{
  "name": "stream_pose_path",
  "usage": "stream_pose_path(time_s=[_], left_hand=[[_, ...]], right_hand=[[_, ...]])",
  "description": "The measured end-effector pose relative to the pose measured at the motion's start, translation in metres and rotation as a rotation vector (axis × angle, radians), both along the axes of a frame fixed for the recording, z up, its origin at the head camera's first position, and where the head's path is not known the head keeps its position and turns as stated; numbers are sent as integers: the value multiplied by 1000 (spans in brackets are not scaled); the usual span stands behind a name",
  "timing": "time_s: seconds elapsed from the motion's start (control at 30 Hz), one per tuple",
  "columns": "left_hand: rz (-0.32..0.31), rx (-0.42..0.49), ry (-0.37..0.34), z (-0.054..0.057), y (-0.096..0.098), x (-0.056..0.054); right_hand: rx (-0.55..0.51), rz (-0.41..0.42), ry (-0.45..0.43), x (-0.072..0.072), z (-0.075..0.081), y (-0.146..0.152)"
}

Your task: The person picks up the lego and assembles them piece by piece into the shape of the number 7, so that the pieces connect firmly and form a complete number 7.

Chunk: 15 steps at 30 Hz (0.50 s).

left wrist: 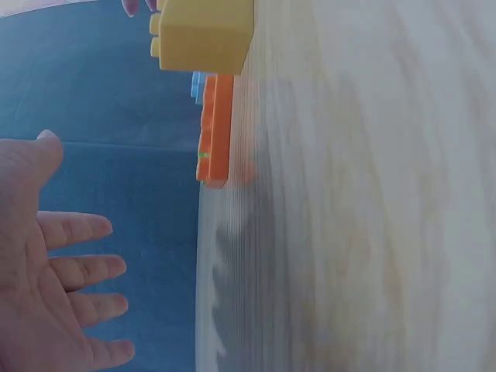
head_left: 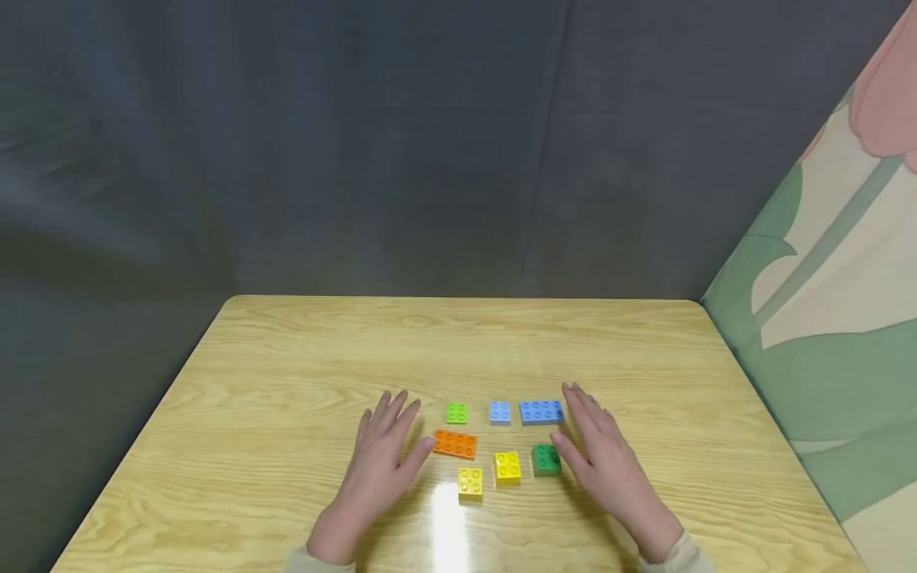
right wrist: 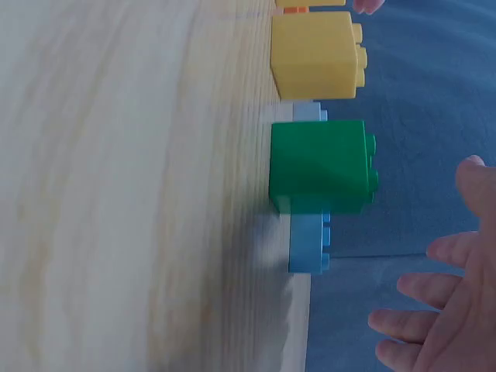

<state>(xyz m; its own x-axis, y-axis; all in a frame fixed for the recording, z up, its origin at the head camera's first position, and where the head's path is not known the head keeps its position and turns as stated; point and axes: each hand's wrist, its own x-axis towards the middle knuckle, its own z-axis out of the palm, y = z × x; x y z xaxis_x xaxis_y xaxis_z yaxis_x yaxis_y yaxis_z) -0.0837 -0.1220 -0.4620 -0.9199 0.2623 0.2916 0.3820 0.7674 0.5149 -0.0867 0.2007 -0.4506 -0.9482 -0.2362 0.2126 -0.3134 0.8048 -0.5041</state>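
Observation:
Both hands hover over the table on either side of a loose group of toy building bricks. My left hand [head_left: 385,458] has its fingers spread, thumb tip beside the orange brick [head_left: 455,445]. The right hand [head_left: 602,461] is likewise straight-fingered and holds nothing, its thumb by the dark green brick [head_left: 547,460] and its fingertips near the long blue brick [head_left: 541,411]. Between them lie a light green brick [head_left: 456,413], a small blue brick [head_left: 500,412] and two yellow bricks, one nearer [head_left: 470,484] and one farther right [head_left: 507,468]. All the bricks sit studs up, apart from one another.
The wooden table [head_left: 322,342] has rounded far corners. Dark cloth [head_left: 430,159] hangs behind it and along the left, and a flower-patterned cloth [head_left: 845,382] borders the right side. A bright light reflection shows on the tabletop near the front.

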Motion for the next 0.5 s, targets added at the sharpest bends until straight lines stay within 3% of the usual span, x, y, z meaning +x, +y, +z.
stream_pose_path(time_s=[0.13,0.5], left_hand=[[-36,61,-16,0,2,2],[-47,141,-72,-1,5,5]], right_hand=[[-64,15,-8,1,2,-4],[-171,24,-62,2,4,-12]])
